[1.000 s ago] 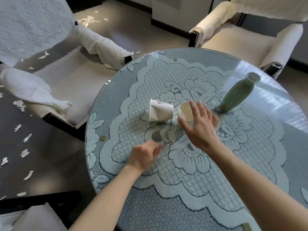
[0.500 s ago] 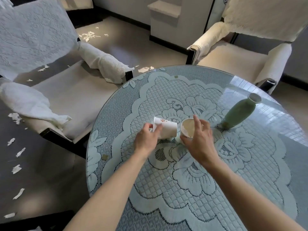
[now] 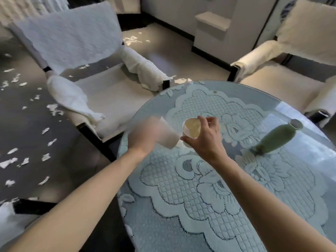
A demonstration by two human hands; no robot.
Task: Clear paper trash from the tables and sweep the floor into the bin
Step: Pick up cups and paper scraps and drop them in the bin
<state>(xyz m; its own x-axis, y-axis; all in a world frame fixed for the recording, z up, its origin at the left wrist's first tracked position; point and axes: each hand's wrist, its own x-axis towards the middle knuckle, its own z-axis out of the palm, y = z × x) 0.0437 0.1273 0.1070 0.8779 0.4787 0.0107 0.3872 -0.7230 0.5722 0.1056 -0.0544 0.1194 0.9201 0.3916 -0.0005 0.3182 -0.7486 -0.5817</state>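
The upright paper cup (image 3: 191,128) is gripped by the right hand (image 3: 207,142) over the tabletop (image 3: 236,211), the tilted paper cup (image 3: 169,136) is held in the blurred left hand (image 3: 144,136) beside it, and dregs could be spilled if they are knocked together.

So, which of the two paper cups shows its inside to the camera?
The right cup, held by the right hand: its mouth faces us. The left cup, in the left hand, shows only its blurred white side.

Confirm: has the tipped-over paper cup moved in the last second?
Yes. The left hand grips the tipped paper cup and has carried it left, away from the green vase, toward the round table's edge.
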